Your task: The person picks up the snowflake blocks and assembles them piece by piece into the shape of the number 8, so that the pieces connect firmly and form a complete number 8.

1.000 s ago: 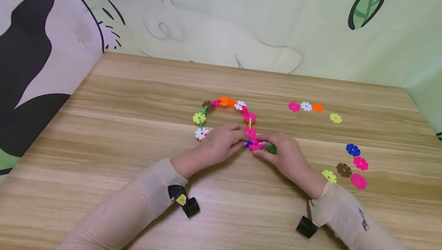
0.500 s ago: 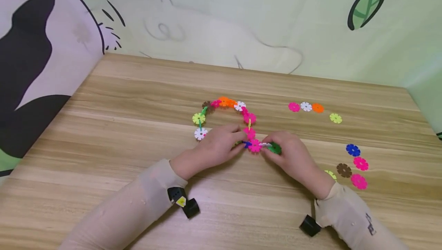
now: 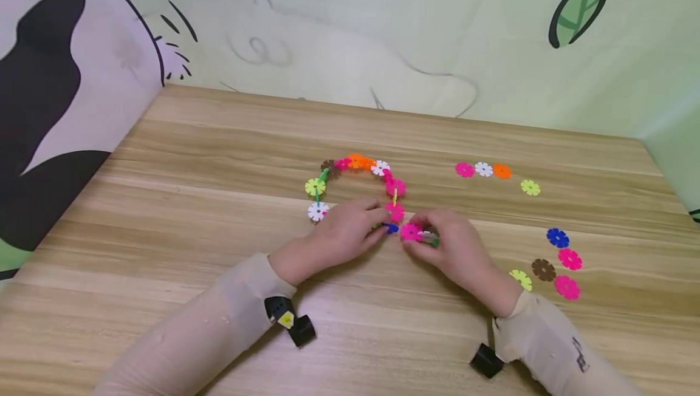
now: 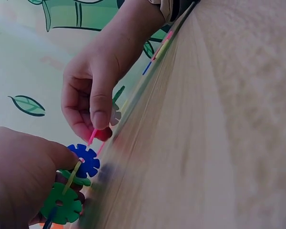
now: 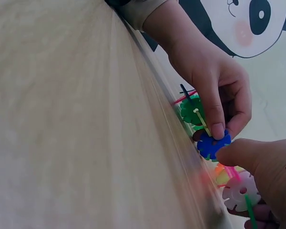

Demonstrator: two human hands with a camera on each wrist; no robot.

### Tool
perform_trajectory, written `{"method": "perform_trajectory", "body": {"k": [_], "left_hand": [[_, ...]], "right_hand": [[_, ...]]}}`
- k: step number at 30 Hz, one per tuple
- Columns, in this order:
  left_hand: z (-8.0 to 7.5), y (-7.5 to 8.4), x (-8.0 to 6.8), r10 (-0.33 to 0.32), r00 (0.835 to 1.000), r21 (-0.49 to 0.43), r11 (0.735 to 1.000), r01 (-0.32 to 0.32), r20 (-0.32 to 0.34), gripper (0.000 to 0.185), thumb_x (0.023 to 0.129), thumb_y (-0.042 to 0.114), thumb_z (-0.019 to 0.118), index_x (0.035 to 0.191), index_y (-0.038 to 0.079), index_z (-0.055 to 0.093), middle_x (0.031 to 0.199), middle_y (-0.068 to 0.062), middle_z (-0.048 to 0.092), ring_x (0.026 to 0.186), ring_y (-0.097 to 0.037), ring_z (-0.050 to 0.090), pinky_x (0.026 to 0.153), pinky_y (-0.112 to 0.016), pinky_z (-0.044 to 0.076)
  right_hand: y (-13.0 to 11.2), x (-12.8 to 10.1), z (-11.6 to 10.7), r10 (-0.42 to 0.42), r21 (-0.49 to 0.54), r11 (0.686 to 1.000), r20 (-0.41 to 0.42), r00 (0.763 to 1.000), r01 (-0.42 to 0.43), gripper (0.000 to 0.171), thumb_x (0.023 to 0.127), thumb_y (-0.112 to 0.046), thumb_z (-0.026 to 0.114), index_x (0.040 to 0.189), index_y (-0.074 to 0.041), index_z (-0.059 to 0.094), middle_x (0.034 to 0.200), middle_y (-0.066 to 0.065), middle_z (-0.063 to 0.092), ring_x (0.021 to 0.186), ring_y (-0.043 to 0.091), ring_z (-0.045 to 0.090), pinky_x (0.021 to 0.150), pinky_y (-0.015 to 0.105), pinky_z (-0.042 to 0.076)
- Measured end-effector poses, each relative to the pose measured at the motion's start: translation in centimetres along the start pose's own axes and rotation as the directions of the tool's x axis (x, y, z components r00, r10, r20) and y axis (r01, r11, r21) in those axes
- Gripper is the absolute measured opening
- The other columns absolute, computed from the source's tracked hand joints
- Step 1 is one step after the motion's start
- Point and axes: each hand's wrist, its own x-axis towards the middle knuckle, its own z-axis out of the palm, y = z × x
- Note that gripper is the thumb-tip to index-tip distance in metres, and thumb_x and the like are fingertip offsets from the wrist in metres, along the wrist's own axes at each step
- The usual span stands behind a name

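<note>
Notched plastic snowflake discs are slotted together in a curved chain across the table middle. My left hand (image 3: 350,226) covers its near side and pinches a blue disc (image 4: 87,161), slotted to a yellow disc seen edge-on and then a green disc (image 4: 62,204). Facing it, my right hand (image 3: 451,239) pinches a pink disc (image 3: 411,232) between thumb and fingers. A white disc (image 5: 241,191) and a green disc (image 3: 435,242) trail from that pink one under the right hand. In the head view a small gap shows between the blue and pink discs.
Loose discs lie flat on the right: a pink (image 3: 465,169), white (image 3: 483,169) and orange one (image 3: 502,170) in a row, and a yellow one (image 3: 530,187). Nearer are a blue (image 3: 558,237), a brown (image 3: 544,269) and others. A printed cloth wall (image 3: 339,31) borders the wooden table (image 3: 219,141).
The right hand slid back to the white disc, then came forward onto the pink disc. The pink disc, which overlapped the blue one earlier, has shifted slightly right. The left hand stays put.
</note>
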Motion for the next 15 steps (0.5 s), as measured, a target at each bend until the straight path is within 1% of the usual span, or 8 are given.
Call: {"method": "perform_trajectory", "body": {"k": [3,7,12,15], "left_hand": [[0.11,0.05,0.04,-0.011,1.0,-0.006,1.0,0.011,-0.001,0.014,0.092,0.021,0.064,0.102,0.014,0.069,0.093,-0.002,0.065,0.077,-0.015,0.06,0.066,-0.029,0.051],[0.27,0.09,0.1,-0.013,1.0,-0.014,1.0,0.013,-0.001,0.013,0.092,0.021,0.064,0.101,0.013,0.069,0.093,-0.002,0.065,0.077,-0.015,0.06,0.066,-0.028,0.051],[0.38,0.16,0.18,-0.037,0.999,-0.035,0.999,0.038,0.013,0.014,0.093,0.022,0.062,0.102,0.013,0.069,0.095,-0.002,0.066,0.078,-0.015,0.061,0.068,-0.029,0.052],[0.36,0.27,0.2,-0.035,0.999,-0.053,0.998,0.035,0.015,0.015,0.093,0.022,0.063,0.102,0.013,0.07,0.096,-0.002,0.066,0.079,-0.015,0.062,0.069,-0.029,0.052]], "right_hand": [[-0.02,-0.02,-0.01,0.035,0.003,0.999,-0.02,0.999,-0.035,0.031,0.08,-0.028,0.077,0.1,-0.006,0.067,0.091,0.006,0.07,0.082,0.019,0.06,0.075,0.036,0.051],[-0.07,0.02,0.08,0.053,0.007,0.999,-0.042,0.998,-0.053,0.032,0.078,-0.029,0.08,0.096,-0.006,0.065,0.083,0.004,0.066,0.075,0.015,0.055,0.068,0.03,0.047],[-0.16,0.0,0.18,0.07,0.015,0.997,-0.041,0.997,-0.069,0.032,0.076,-0.03,0.081,0.094,-0.008,0.065,0.08,0.002,0.064,0.072,0.014,0.054,0.065,0.027,0.046],[-0.23,-0.01,0.3,0.072,0.016,0.997,-0.041,0.997,-0.072,0.033,0.076,-0.032,0.081,0.093,-0.009,0.065,0.079,0.001,0.063,0.071,0.013,0.054,0.065,0.026,0.045]]}}
